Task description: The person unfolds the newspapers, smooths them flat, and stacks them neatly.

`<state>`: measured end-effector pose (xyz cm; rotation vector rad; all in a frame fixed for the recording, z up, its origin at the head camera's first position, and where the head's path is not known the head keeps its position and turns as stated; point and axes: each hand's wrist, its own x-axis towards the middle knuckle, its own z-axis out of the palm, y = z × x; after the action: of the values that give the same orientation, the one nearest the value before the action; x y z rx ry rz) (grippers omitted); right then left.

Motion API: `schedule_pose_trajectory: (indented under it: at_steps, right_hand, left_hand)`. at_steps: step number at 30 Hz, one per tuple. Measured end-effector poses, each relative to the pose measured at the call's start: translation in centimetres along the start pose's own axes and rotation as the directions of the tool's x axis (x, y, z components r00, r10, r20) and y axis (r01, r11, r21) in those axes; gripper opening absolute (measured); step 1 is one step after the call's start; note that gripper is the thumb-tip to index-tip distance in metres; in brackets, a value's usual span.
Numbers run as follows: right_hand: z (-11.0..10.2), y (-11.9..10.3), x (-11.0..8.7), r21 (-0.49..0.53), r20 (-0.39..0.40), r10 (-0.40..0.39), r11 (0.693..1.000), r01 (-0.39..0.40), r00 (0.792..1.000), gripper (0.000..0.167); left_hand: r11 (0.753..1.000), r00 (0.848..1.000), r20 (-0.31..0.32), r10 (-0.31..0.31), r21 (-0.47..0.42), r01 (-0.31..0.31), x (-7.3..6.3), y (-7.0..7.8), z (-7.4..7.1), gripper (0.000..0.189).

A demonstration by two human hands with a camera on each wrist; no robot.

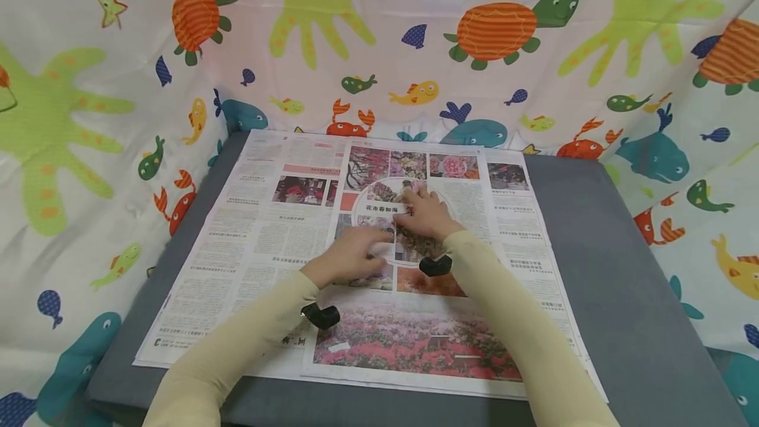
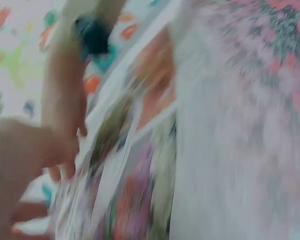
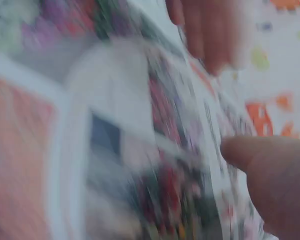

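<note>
A spread newspaper [image 1: 255, 216] lies flat on the grey table, printed with flower photos and columns of text. My left hand [image 1: 354, 256] is over the middle of the page, its fingers pointing right and loosely bent. Just beyond it, my right hand [image 1: 428, 213] lies over the round printed picture, fingers spread and pointing away from me. Neither hand holds anything that shows. The left wrist view, blurred, has the left hand [image 2: 25, 155] at its left edge above the paper. In the right wrist view, the right thumb [image 3: 255, 155] shows near the page.
The grey table [image 1: 617, 269] shows on the right of the newspaper and along its front. A white cloth [image 1: 379, 38] printed with sea animals hangs behind and at both sides. Small black devices [image 1: 320, 315] are worn at both wrists, over cream sleeves.
</note>
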<state>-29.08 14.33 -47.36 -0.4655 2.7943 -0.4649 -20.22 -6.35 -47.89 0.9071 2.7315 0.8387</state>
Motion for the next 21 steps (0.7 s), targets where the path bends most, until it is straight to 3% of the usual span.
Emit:
schedule_pose_trajectory:
  at_steps: [1,2,3,4,7,9,11,13,14,15,17,18,19,20,21]
  right_hand:
    - [0.2,-0.6,-0.2,-0.001,-0.017,-0.014,1.000,0.014,1.000,0.066]
    - [0.3,-1.3,-0.5,0.003,-0.032,-0.028,1.000,0.028,0.999,0.069]
    - [0.5,-2.1,-0.8,0.001,-0.037,-0.047,0.999,0.047,0.998,0.072]
    - [0.9,-3.0,-1.1,-0.007,-0.038,-0.064,0.998,0.064,0.997,0.076]
    - [2.1,-5.5,-2.0,-0.026,-0.016,-0.145,0.989,0.144,0.989,0.079]
    - [2.9,-7.2,-2.6,-0.016,0.019,-0.184,0.983,0.185,0.983,0.080]
    - [3.8,-8.5,-3.0,-0.007,0.048,-0.207,0.978,0.208,0.977,0.083]
    - [4.6,-9.4,-3.4,0.001,0.060,-0.207,0.978,0.207,0.976,0.085]
    - [4.9,-9.7,-3.5,0.008,0.061,-0.197,0.980,0.197,0.979,0.086]
    - [5.3,-9.9,-3.6,0.010,0.056,-0.186,0.983,0.185,0.981,0.087]
    - [5.7,-10.3,-3.6,0.031,0.035,-0.169,0.985,0.168,0.985,0.089]
    - [5.8,-10.4,-3.6,0.046,0.022,-0.164,0.986,0.163,0.986,0.089]
    - [6.0,-10.5,-3.6,0.059,0.014,-0.160,0.985,0.159,0.987,0.089]
    - [6.1,-10.6,-3.5,0.069,0.005,-0.161,0.985,0.160,0.987,0.089]
    - [6.2,-10.7,-3.5,0.079,0.002,-0.160,0.984,0.160,0.987,0.090]
  left_hand:
    - [0.993,0.993,-0.072,-0.094,-0.076,0.088,-0.4,-0.6,-0.5,0.054]
    - [0.971,0.973,-0.124,-0.193,-0.165,0.172,-0.8,-1.1,-1.0,0.055]
    - [0.930,0.943,-0.153,-0.297,-0.271,0.249,-1.1,-1.5,-1.4,0.058]
    - [0.869,0.905,-0.158,-0.394,-0.384,0.311,-1.3,-1.9,-1.9,0.060]
    - [0.639,0.800,-0.098,-0.591,-0.662,0.391,-1.6,-2.7,-3.0,0.062]
    - [0.460,0.759,-0.020,-0.651,-0.805,0.373,-1.6,-3.0,-3.6,0.063]
    - [0.294,0.732,0.052,-0.679,-0.894,0.337,-1.6,-3.3,-3.9,0.064]
    - [0.125,0.718,0.121,-0.686,-0.952,0.279,-1.6,-3.6,-4.2,0.065]
    - [0.043,0.718,0.156,-0.678,-0.967,0.251,-1.6,-3.8,-4.3,0.067]
    - [-0.030,0.715,0.191,-0.672,-0.972,0.232,-1.6,-4.1,-4.3,0.069]
    - [-0.148,0.729,0.255,-0.635,-0.967,0.210,-1.8,-4.7,-4.3,0.071]
    - [-0.197,0.740,0.288,-0.608,-0.957,0.212,-2.0,-5.1,-4.2,0.072]
    - [-0.229,0.753,0.319,-0.576,-0.947,0.227,-2.2,-5.5,-4.1,0.073]
    - [-0.244,0.766,0.350,-0.539,-0.936,0.256,-2.4,-5.9,-4.0,0.073]
    - [-0.243,0.778,0.376,-0.503,-0.926,0.290,-2.7,-6.2,-4.0,0.073]
